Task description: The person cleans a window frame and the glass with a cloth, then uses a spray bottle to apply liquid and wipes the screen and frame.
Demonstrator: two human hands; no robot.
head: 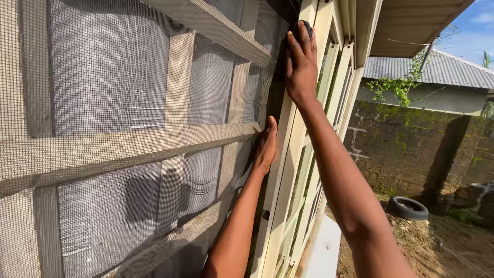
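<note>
Your right hand [301,64] lies flat, fingers together, pressing a small dark pad [303,25] against the cream window frame [288,154] near its top. Your left hand [265,146] braces open-palmed where the wooden screen frame [128,146] meets it. The mesh [108,67] looks light and easily torn, so hold the stiff wood rails instead.

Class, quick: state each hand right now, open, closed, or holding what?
Left hand: open, fingers flat against the screen frame edge.
Right hand: pressed on a dark round object at the window frame; grip cannot be told.
</note>
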